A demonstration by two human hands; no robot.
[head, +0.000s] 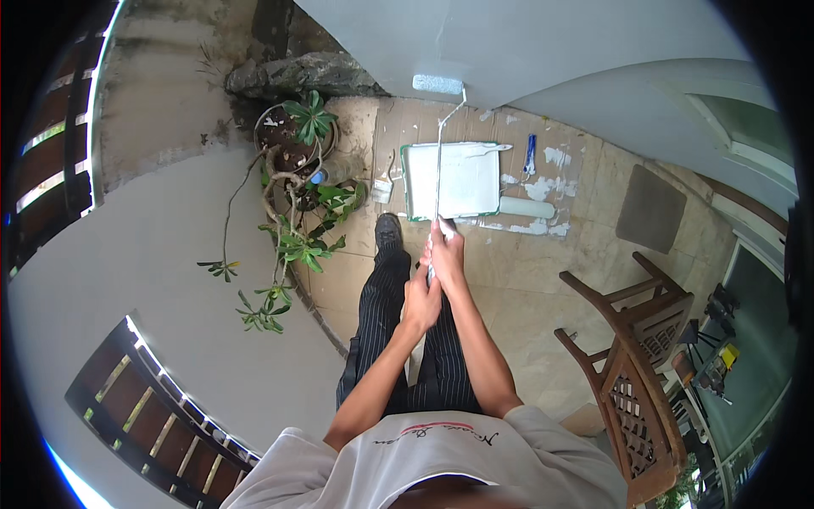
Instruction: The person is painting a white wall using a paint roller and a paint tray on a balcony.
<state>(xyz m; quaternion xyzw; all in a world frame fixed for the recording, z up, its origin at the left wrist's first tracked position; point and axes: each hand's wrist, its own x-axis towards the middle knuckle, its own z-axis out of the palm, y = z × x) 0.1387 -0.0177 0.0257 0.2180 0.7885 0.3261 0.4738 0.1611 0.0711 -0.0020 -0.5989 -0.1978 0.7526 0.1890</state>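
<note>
My left hand (421,304) and my right hand (448,254) are both closed around the handle of a long paint roller (438,172), the right one higher up. The thin metal rod runs away from me over a paint tray (413,184) of white paint with a green rim. At its far end the white roller cover (438,84) lies against the grey wall (509,38); whether it presses on it I cannot tell. A white-coated brush or stick (489,150) rests across the tray's far right corner.
Paint-spotted cardboard (566,153) lies under the tray. On it are a blue-handled tool (530,153) and a spare roller cover (528,208). A flat paintbrush (382,189) lies left. Potted plants (296,137) and a plastic bottle (340,172) stand farther left; a wooden chair (636,382) is at right.
</note>
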